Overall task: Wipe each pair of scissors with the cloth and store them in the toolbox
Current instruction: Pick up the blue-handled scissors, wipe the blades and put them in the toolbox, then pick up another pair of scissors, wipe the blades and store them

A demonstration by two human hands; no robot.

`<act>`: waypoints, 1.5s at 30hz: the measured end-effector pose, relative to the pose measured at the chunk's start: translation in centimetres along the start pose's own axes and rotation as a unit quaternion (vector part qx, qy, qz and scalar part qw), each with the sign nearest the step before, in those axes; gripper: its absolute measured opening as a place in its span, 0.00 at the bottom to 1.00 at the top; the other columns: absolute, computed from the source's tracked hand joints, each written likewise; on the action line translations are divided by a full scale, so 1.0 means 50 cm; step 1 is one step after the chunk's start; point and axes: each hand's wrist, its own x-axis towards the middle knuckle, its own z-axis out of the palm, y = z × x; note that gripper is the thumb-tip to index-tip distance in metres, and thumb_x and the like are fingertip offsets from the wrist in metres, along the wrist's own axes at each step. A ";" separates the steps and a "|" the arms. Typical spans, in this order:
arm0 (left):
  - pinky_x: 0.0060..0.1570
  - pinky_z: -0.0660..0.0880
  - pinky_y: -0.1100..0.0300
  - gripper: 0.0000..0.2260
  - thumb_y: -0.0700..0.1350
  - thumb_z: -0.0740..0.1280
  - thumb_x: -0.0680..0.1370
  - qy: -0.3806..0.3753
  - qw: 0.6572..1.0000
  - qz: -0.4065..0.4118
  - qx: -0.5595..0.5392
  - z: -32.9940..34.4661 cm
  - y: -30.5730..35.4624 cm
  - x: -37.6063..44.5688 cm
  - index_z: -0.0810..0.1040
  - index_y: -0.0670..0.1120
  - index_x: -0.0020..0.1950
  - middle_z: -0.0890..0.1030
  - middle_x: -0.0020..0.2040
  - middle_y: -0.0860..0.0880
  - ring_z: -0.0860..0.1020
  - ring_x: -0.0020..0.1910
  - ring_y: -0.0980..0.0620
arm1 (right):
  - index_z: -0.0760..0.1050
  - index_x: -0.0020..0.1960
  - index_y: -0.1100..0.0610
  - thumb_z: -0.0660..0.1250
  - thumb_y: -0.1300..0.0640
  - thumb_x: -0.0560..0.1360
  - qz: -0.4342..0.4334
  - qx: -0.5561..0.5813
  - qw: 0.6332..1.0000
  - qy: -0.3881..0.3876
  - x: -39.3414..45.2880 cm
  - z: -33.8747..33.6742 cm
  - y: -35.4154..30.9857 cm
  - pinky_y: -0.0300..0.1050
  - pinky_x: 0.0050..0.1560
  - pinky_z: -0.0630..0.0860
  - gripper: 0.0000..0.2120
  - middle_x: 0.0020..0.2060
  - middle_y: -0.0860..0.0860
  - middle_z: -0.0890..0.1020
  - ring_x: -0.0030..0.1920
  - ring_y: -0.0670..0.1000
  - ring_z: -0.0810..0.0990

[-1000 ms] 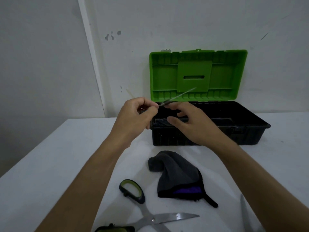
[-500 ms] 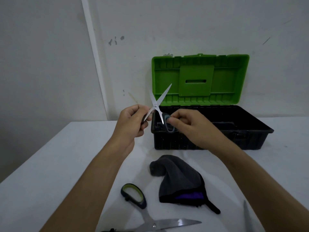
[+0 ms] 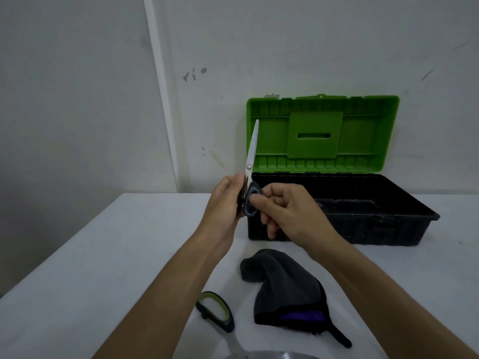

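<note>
- Small steel scissors with dark grey plastic loop handles (image 3: 250, 161): held in the air, blades together and pointing up, just in front of the near-left corner of the black plastic toolbox with its green lid open (image 3: 347, 224).
- Left hand (image 3: 225, 200) is clenched round the left handle loop; that loop is mostly hidden behind the fingers.
- Right hand (image 3: 285, 211) pinches the right loop between thumb and fingers; loop rim shows.
- Handling, my read: light, rigid, no flex. Blades look polished, so probably slippery, with a sharp tip. Take hold at the loops or just below the pivot screw, never by the blade edges. Wipe from spine side, stroking toward the tip.
- Crumpled dark grey cloth with a purple patch and black trim (image 3: 285, 291): lies on the white table (image 3: 103, 255), between the hands and the camera, untouched. Soft and limp; should bunch easily round a blade.
- Larger scissors with black-and-green handles (image 3: 216, 310): on the table near the bottom edge, cut off; only one loop and part of the blades show.
- Hard to make out: toolbox interior is dark, so contents are unclear, apart from what may be a tray or handle shape. Can't tell whether these scissors are wiped yet.
- Hidden: fingertips of the left hand and the left loop.
</note>
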 end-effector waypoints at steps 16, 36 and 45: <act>0.32 0.68 0.68 0.10 0.51 0.69 0.77 -0.112 0.884 0.213 0.401 0.139 -0.058 0.138 0.78 0.48 0.38 0.77 0.31 0.54 0.73 0.30 0.60 | 0.78 0.33 0.49 0.77 0.43 0.69 0.120 -0.476 0.863 0.119 0.055 -0.330 0.054 0.43 0.40 0.75 0.13 0.29 0.45 0.81 0.35 0.47 0.80; 0.46 0.73 0.59 0.02 0.51 0.73 0.74 -0.310 0.770 0.048 0.556 0.303 -0.188 0.346 0.81 0.56 0.45 0.80 0.40 0.58 0.78 0.44 0.55 | 0.86 0.44 0.52 0.74 0.49 0.73 0.292 -0.496 0.815 -0.070 0.173 -0.446 0.225 0.42 0.45 0.80 0.07 0.34 0.45 0.87 0.30 0.45 0.80; 0.31 0.67 0.71 0.04 0.52 0.73 0.74 -0.211 0.860 0.124 0.447 0.221 -0.082 0.222 0.82 0.54 0.46 0.82 0.38 0.55 0.76 0.33 0.62 | 0.86 0.42 0.52 0.74 0.51 0.74 0.103 -0.303 0.946 0.037 0.067 -0.403 0.099 0.27 0.27 0.65 0.06 0.33 0.46 0.86 0.24 0.37 0.75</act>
